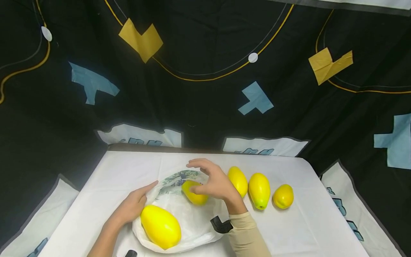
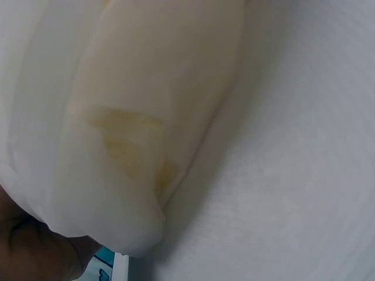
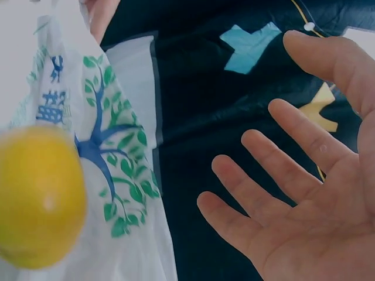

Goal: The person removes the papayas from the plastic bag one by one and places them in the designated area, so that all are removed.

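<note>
A white plastic bag [image 1: 196, 237] with a green and blue tree print lies spread open on the table. Its left rim is gripped by my left hand [image 1: 133, 205], whose index finger points along the edge. One large yellow fruit [image 1: 160, 226] lies at the bag's near left, and a smaller yellow fruit [image 1: 195, 194] lies farther inside it. Over that smaller fruit hovers my right hand [image 1: 213, 180], fingers spread and nothing held. In the right wrist view the palm is bare, and a yellow fruit [image 3: 41, 196] shows beside the tree print.
Right of the bag stand three more yellow fruits: an oval one [image 1: 237, 180] partly behind my right wrist, a longer one with a greenish tip [image 1: 260, 191], and a small rounded one [image 1: 283, 196]. The white table [image 1: 305, 228] meets a dark curtain [image 1: 199, 114] at the back.
</note>
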`<state>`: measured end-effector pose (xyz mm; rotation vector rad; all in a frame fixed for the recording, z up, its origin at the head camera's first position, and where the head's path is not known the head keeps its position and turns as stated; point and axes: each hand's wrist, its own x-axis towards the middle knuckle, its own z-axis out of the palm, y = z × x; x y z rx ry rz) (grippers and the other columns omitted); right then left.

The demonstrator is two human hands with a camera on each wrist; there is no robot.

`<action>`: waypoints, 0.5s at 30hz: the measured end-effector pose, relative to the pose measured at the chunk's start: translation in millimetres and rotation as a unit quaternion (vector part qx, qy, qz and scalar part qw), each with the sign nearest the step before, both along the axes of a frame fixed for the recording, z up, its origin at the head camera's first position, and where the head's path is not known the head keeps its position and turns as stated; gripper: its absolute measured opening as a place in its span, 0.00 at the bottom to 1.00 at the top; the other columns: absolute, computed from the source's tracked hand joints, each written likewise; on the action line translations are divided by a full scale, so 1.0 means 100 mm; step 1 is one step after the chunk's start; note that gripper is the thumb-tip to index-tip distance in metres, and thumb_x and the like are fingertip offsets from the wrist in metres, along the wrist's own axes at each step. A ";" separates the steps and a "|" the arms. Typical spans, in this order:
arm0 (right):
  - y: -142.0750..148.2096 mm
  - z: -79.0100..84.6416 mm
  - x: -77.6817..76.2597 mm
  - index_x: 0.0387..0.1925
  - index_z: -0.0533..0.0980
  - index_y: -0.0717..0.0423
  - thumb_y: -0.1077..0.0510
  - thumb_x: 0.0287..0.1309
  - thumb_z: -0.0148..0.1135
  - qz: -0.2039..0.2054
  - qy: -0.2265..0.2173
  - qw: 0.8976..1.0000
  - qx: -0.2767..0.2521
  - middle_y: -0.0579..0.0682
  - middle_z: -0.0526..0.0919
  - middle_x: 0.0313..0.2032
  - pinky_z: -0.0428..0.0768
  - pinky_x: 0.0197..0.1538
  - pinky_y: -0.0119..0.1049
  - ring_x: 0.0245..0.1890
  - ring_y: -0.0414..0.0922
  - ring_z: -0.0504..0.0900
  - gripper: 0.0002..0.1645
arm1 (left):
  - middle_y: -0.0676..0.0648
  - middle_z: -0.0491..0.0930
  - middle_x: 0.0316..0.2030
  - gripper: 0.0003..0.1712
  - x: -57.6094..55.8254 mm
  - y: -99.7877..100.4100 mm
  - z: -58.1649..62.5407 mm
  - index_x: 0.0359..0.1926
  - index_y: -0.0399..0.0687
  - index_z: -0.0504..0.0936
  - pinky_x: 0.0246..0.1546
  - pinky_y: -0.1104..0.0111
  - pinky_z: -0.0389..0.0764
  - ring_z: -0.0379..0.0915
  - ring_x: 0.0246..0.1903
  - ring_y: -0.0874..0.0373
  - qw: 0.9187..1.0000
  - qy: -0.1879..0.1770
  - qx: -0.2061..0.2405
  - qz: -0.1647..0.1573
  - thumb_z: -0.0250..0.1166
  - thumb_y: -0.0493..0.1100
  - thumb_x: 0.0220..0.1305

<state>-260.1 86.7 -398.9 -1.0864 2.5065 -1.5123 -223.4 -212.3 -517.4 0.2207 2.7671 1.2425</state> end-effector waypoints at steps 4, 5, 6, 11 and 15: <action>-0.11 0.11 0.09 0.55 0.77 0.59 0.66 0.41 0.72 0.020 -0.011 1.000 0.003 0.53 0.76 0.59 0.68 0.65 0.57 0.62 0.51 0.71 0.33 | 0.43 0.64 0.69 0.31 0.01 0.00 -0.01 0.73 0.56 0.63 0.67 0.43 0.57 0.55 0.69 0.39 1.000 -0.007 0.004 0.003 0.45 0.35 0.71; -0.13 0.07 0.07 0.55 0.77 0.59 0.66 0.41 0.73 0.026 -0.008 1.000 0.004 0.52 0.76 0.59 0.69 0.65 0.57 0.62 0.51 0.71 0.33 | 0.43 0.64 0.69 0.31 0.01 0.00 -0.02 0.73 0.56 0.63 0.67 0.43 0.58 0.55 0.69 0.40 1.000 -0.008 0.005 0.004 0.45 0.35 0.71; -0.15 0.01 0.04 0.54 0.78 0.57 0.65 0.41 0.74 0.031 -0.005 0.999 0.005 0.52 0.76 0.59 0.69 0.65 0.56 0.62 0.50 0.71 0.33 | 0.43 0.65 0.69 0.31 0.01 0.00 -0.02 0.73 0.56 0.63 0.67 0.43 0.58 0.55 0.69 0.40 1.000 -0.008 0.007 0.003 0.46 0.35 0.71; -0.24 -0.27 -0.11 0.57 0.78 0.50 0.60 0.40 0.78 0.053 0.011 0.998 0.019 0.42 0.76 0.60 0.70 0.65 0.47 0.62 0.41 0.71 0.36 | 0.43 0.65 0.69 0.31 0.01 -0.01 -0.01 0.73 0.56 0.63 0.66 0.43 0.58 0.56 0.69 0.40 1.000 -0.004 0.012 0.000 0.46 0.35 0.71; -0.30 -0.33 -0.11 0.58 0.77 0.45 0.54 0.42 0.77 0.069 0.016 0.997 0.040 0.37 0.75 0.60 0.70 0.65 0.41 0.61 0.37 0.70 0.36 | 0.44 0.66 0.69 0.31 0.00 -0.01 -0.02 0.73 0.57 0.63 0.66 0.43 0.58 0.57 0.69 0.41 1.000 -0.003 0.016 -0.004 0.46 0.35 0.72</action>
